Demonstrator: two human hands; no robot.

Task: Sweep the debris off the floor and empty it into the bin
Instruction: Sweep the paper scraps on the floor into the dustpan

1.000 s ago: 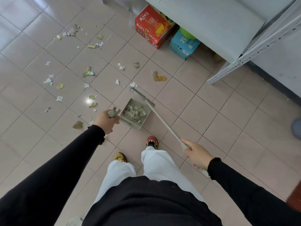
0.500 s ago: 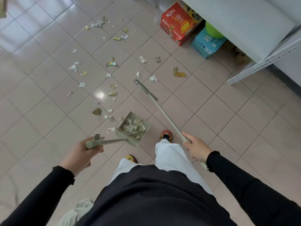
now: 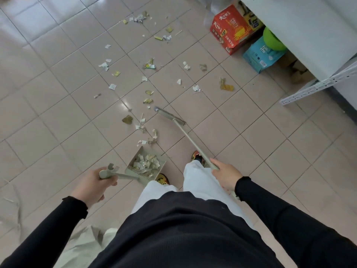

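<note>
1. Plastic dustpan (image 3: 147, 165) in the head view has come back from the scatter toward the person's feet over the last second, and its long handle has swung out to 9 o'clock of the pan; it sits low, at 6 o'clock of the loose scraps, with a heap of paper bits inside
2. Broom head (image 3: 170, 115) has lifted away from the pan mouth, where it was a second ago, and now lies at 1 o'clock of the pan, well apart from it
3. What that suggests for the task: one load is gathered and held, yet much debris (image 3: 148, 65) is still strewn across the tiles toward 12 o'clock, so sweeping is far from done; no bin shows in this view, so I cannot tell where emptying will happen
4. Left hand (image 3: 92, 185) is clamped around the end of the dustpan handle, knuckles up, arm reaching forward from 7 o'clock of the frame
5. Right hand (image 3: 226, 176) is wrapped on the broom pole (image 3: 191, 141) partway up it, thumb along the shaft, with the pole slanting away toward 11 o'clock
6. Hands are well apart, one each side of the white trouser legs (image 3: 195, 182)
7. Red carton (image 3: 231, 29) and blue carton (image 3: 260, 55) stand at 2 o'clock under a white shelf (image 3: 309, 22), clear of the sweeping path
</note>
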